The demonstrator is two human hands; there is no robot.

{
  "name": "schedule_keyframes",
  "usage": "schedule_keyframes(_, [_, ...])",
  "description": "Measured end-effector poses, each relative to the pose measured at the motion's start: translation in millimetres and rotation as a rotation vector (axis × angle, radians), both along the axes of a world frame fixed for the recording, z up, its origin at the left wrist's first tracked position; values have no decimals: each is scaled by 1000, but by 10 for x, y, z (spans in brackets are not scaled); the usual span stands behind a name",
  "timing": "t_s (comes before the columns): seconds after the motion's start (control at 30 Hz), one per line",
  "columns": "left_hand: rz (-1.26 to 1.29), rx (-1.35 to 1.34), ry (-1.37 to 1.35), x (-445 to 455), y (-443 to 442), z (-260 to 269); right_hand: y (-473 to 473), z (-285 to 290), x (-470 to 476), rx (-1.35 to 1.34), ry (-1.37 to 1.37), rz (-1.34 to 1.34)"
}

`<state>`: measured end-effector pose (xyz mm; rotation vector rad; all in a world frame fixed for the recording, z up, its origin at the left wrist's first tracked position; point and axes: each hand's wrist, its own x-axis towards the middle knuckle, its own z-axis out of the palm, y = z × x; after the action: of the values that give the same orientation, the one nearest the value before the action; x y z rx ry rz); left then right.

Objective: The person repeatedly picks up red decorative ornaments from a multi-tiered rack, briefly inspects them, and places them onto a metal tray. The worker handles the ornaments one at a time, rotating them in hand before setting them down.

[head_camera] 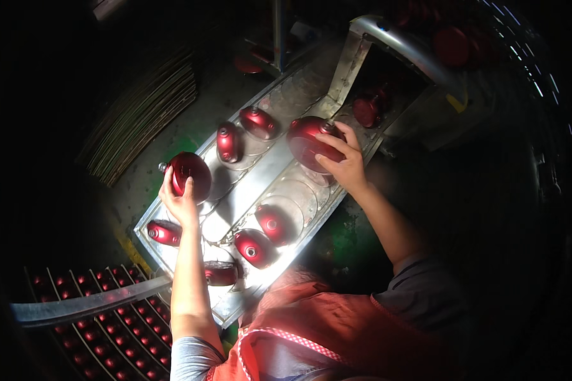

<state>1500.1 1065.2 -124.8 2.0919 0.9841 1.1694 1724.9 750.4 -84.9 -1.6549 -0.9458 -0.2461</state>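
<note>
My left hand (181, 202) grips a glossy red flattened round vessel (193, 174) with a short silver neck, which points left. This vessel is lifted over the left edge of a long metal-framed table (250, 185) marked with rows of round plates or rings. Further right, my right hand (343, 159) has its fingers spread over a second, larger-looking red vessel (307, 143), near its neck. Whether that one rests on the table is hidden. Other red vessels stand on the rings, including one (228, 142) between my hands and another (252, 248) nearer my body.
A metal frame (348, 71) rises over the table's far end, with red pieces (366, 112) beneath it. At lower left, a rack (100, 333) holds many small red round pieces, crossed by a metal bar (95, 299). Stacked thin strips or sheets (143, 114) lie at left.
</note>
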Motion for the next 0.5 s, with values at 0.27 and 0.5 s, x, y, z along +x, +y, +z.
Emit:
schedule_keyframes(0.27, [286,63,168,639,420,-1195,1408,-870,1235,81,25,-61])
schedule_keyframes(0.5, [346,-76,292,330,100,-1328,2194,-1806,1280,-161,55,-77])
